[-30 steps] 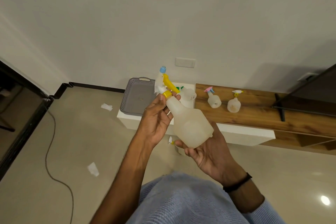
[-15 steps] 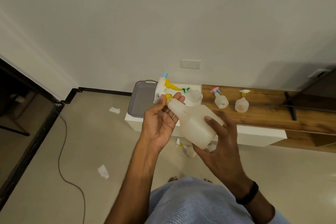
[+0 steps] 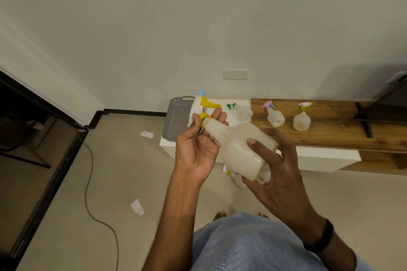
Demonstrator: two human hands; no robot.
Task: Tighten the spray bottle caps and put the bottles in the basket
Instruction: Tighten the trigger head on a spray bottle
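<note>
A large translucent spray bottle lies tilted between my hands, its white spray head with yellow trigger pointing up and away. My left hand pinches the yellow cap collar at the neck with thumb and fingers. My right hand grips the bottle's body from the right, thumb on top. Behind the spray head, the grey basket sits on the white cabinet's left end. Three smaller spray bottles stand or lie on the cabinet: a green-capped one, a pink-capped one and a yellow-capped one.
The low wood-topped cabinet runs along the wall, with a TV stand leg at its right. Another bottle lies on the floor under my hands. Paper scraps and a cable lie on the floor at left.
My right hand has shifted from cupping the bottle's base to gripping its side with the thumb on top. The bottle has turned in my hands and the view has moved closer.
</note>
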